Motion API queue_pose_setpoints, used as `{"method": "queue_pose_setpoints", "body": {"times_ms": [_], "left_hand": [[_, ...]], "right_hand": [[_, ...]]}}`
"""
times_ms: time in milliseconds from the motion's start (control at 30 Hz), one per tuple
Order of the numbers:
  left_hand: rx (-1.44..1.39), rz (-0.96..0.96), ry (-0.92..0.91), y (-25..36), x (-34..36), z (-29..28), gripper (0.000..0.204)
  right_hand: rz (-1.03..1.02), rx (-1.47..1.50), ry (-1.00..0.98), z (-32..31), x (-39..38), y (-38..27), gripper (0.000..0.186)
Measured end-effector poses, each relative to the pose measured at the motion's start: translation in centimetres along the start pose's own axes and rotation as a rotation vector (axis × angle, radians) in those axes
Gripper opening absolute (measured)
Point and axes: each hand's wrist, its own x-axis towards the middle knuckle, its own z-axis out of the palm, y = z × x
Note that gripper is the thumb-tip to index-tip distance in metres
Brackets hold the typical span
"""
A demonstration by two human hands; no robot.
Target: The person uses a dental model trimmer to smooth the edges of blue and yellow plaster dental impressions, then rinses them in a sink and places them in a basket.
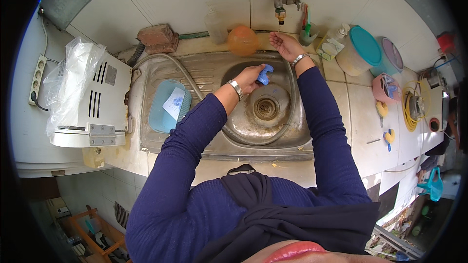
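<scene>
My left hand [249, 79], with a metal watch at the wrist, grips a crumpled blue cloth-like piece [264, 74] over the sink basin [239, 126]. Just below the wall tap [279, 7], my right hand [285, 47] is raised with its fingers loosely curled. A thin trickle seems to fall from the tap onto it, and no object shows in its fingers. An orange round bowl [243, 40] stands behind the basin, between the hands and the wall. The basin's drain [266, 109] is uncovered, and a grey hose [194, 85] loops around inside the basin.
A light blue basket [165, 109] with a white-and-blue packet sits on the drainboard. To the left stands a white appliance [95, 95] under clear plastic. A soap bottle [333, 41], a teal-lidded tub [360, 51] and a pink container [386, 88] line the right counter. A brick [158, 39] lies behind.
</scene>
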Motion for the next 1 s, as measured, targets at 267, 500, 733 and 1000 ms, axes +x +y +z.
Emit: {"method": "queue_pose_setpoints", "body": {"times_ms": [267, 500, 733, 1000], "left_hand": [[0.028, 0.091, 0.073, 4.2, 8.3, 5.3, 0.023], [0.036, 0.225, 0.03, 5.0, 10.8, 7.3, 0.026], [-0.17, 0.393, -0.173, 2.7, 7.8, 5.7, 0.031], [0.051, 0.599, -0.07, 1.9, 6.6, 5.0, 0.039]], "right_hand": [[-0.116, -0.665, 0.027, -0.4, -3.7, -4.1, 0.039], [-0.269, -0.47, 0.154, -0.6, -4.9, -0.5, 0.064], [-0.286, -0.291, 0.42, 1.4, -3.5, 2.6, 0.048], [-0.354, -0.127, 0.33, 1.0, -2.7, 2.7, 0.025]]}}
